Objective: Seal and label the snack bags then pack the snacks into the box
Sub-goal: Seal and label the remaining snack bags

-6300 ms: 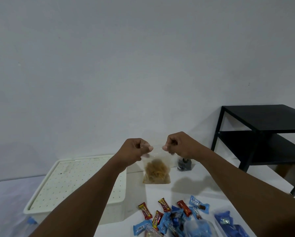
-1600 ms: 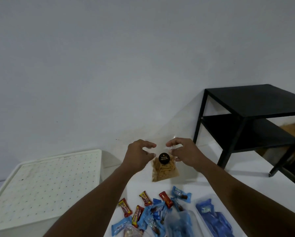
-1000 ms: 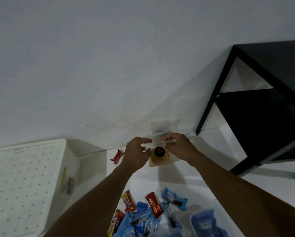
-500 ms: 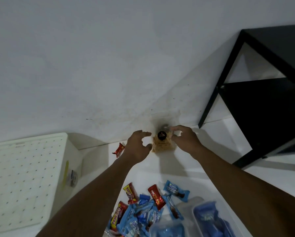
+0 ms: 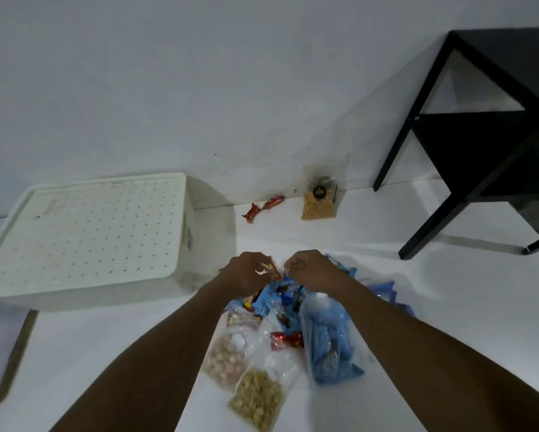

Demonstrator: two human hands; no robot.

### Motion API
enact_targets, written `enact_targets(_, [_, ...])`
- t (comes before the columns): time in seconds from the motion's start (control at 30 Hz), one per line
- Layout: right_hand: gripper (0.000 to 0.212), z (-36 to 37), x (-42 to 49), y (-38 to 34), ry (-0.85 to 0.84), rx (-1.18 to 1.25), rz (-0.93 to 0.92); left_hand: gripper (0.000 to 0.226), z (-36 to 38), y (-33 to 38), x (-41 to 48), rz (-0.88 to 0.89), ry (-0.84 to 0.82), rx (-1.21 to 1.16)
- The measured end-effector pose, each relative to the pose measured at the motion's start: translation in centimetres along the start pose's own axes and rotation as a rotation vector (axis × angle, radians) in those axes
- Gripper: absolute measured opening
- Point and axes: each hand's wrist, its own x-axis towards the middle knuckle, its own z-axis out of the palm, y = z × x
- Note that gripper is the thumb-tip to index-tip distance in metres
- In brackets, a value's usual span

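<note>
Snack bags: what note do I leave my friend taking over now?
Left hand and right hand: fingers curled over the pile of blue and red wrapped candies; grip unclear.
Done: clear bag of yellow snacks with round black label stands by the wall.
Left: clear bag of pinkish nuts and clear bag of pale nuts show no label; white box with dotted lid is closed.

1. Left hand [image 5: 246, 272]: bare, its details softened by blur.
2. Left forearm [image 5: 155, 353]: bare skin along its whole visible length, long and slender.
3. Right hand [image 5: 311, 269]: bare, likewise blurred.
4. Right forearm [image 5: 418, 347]: bare skin along its whole visible length, looking broader toward the picture's lower edge.
</note>
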Motion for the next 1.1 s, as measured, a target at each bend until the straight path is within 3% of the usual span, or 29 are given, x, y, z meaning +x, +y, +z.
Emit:
enact_targets(0.13, [0.016, 5.7, -3.0, 2.0, -0.088, -0.179, 0.002, 0.038, 2.4, -4.0, -4.2, -0.058, -0.024, 0.006])
enact_targets(0.3, [0.011, 10.7, -5.4, 4.6, -0.113, -0.334, 0.045, 0.046, 5.7, -7.6, -7.4, -0.062, -0.143, 0.056])
enact_targets(0.47, [0.035, 13.7, -6.8, 6.6, -0.094, -0.511, 0.072, 0.048, 8.0, -9.4, -8.7, -0.078, -0.192, 0.104])
enact_targets(0.67, [0.034, 15.2, -7.5, 7.8, 0.075, -0.538, 0.087, 0.053, 9.3, -10.0, -8.9, -0.094, -0.220, 0.080])
enact_targets(0.93, [0.027, 14.0, -7.4, 7.5, 0.103, -0.360, 0.081, 0.073, 9.7, -9.5, -8.4, -0.080, -0.192, 0.011])
enact_targets(1.03, [0.020, 12.8, -7.3, 6.4, 0.026, -0.287, 0.017, 0.062, 8.8, -8.8, -8.1, -0.062, -0.161, -0.031])
enact_targets(1.1, [0.019, 11.8, -7.3, 5.2, -0.009, -0.276, -0.017, 0.040, 7.8, -8.4, -7.9, -0.039, -0.139, -0.031])
